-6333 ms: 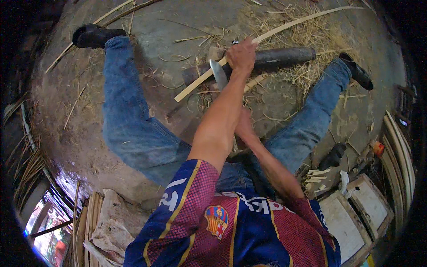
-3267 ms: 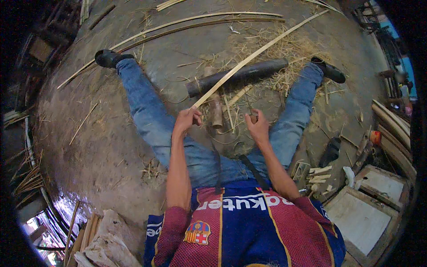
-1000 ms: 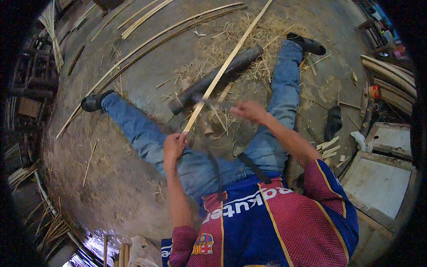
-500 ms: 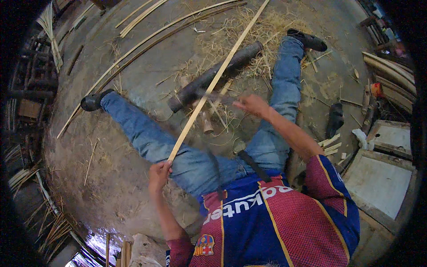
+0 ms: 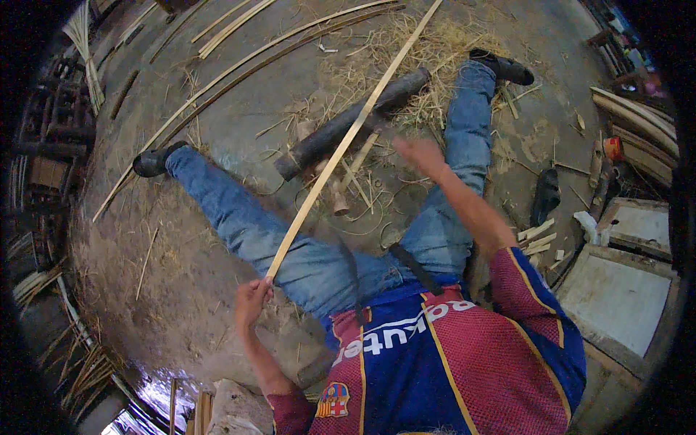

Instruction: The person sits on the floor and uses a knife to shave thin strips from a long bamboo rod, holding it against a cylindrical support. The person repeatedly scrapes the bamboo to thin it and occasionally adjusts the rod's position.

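My left hand [image 5: 254, 299] is closed on the near end of a long, pale, flat bamboo strip [image 5: 319, 188], beside my left thigh. The strip rises away to the upper right, across a dark round log [image 5: 319, 147] lying on the floor between my outstretched legs. Over by my right knee, my right hand [image 5: 422, 156] is smeared by motion, with its fingers curled. A faint dark streak runs from its fingers toward the strip, too blurred to name. Beneath the log, a short piece of wood [image 5: 339, 199] sticks out toward me.
A heap of thin shavings [image 5: 435, 43] lies by my right foot. More long strips [image 5: 239, 64] curve over the floor at far left. To the right are a dark sheath-like object [image 5: 545, 196], wood offcuts [image 5: 536, 235] and framed pale panels [image 5: 616, 297].
My left hand has drawn back slightly toward the lower left with the strip's end. My right hand has shifted up and right, away from the strip. The log stays put.
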